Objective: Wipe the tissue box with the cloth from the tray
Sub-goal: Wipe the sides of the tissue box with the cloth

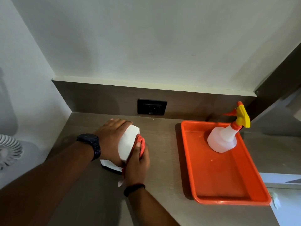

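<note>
Tissue box first: we see a white, smooth-sided tissue box (126,142) with a dark base standing on the brown wood-grain desk (162,185), in its left half, closer to the back edge than the front. No print or label shows on the bare white faces we can see.

Our left hand (110,137) lies over the box's left side and top, its fingers (120,122) spread and wrapped against the far end, steadying it. A dark wristwatch (90,141) sits on that wrist; its face is too dark for us to read.

Our right hand (138,163) presses a bunched orange-red cloth (141,145) to the box's right side, fingers closed around the fabric. A thin dark band (133,189) circles that wrist.

Well apart, toward the right edge of the desk, lies an orange rectangular plastic tray (218,180). In its far end stands a translucent white spray bottle (222,140) with a yellow and orange trigger head.

On the brown back panel behind the desk sits a black wall socket (152,106); a small mark along its lower rim is too tiny to read. A white ribbed fan (8,150) shows beyond the left edge.
</note>
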A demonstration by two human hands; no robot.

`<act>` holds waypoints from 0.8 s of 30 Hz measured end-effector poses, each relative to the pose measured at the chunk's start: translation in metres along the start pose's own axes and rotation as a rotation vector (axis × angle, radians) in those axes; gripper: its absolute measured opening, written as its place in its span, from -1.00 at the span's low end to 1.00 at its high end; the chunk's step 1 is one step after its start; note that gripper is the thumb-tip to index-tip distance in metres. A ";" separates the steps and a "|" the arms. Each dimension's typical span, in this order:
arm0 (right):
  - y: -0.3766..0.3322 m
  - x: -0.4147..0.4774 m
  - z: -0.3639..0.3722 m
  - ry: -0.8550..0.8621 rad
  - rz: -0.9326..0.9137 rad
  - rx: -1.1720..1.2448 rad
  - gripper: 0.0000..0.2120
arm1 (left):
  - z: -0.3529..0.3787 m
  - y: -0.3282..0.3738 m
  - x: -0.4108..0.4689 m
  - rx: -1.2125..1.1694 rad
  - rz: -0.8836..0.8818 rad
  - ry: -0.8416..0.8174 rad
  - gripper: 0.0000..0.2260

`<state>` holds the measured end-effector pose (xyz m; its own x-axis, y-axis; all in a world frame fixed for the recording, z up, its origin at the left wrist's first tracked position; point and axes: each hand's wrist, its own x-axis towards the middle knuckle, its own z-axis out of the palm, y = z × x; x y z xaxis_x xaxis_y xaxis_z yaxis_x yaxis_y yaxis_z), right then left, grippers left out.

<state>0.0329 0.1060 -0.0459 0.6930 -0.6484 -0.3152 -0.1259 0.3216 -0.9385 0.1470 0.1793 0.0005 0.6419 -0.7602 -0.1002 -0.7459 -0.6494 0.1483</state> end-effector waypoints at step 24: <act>-0.016 0.033 0.004 0.023 0.135 -0.042 -0.58 | 0.004 0.002 -0.003 0.047 -0.066 -0.016 0.22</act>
<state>0.0611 0.0823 -0.0410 0.6513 -0.6170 -0.4417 -0.2469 0.3781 -0.8922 0.1429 0.1804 -0.0032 0.6872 -0.7158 -0.1242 -0.7099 -0.6979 0.0946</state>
